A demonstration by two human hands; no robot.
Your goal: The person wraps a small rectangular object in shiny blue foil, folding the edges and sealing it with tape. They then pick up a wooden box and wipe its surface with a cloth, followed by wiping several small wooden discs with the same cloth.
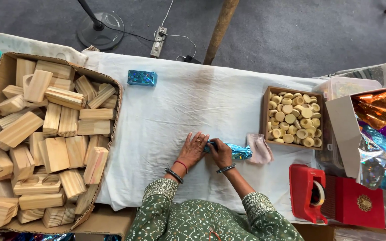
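Glossy blue foil (239, 151), apparently crinkled; matt white cloth (179, 102)

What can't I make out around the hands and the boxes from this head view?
- Item under the left hand and right hand: both hands cover it; only blue foil pokes out.
- Grip of either hand: too small to tell.
- Cardboard box of wooden blocks: cut off by the left edge.
- Box of foil sheets: cut off by the right edge.
- Tape dispenser: roll partly hidden by its red body.
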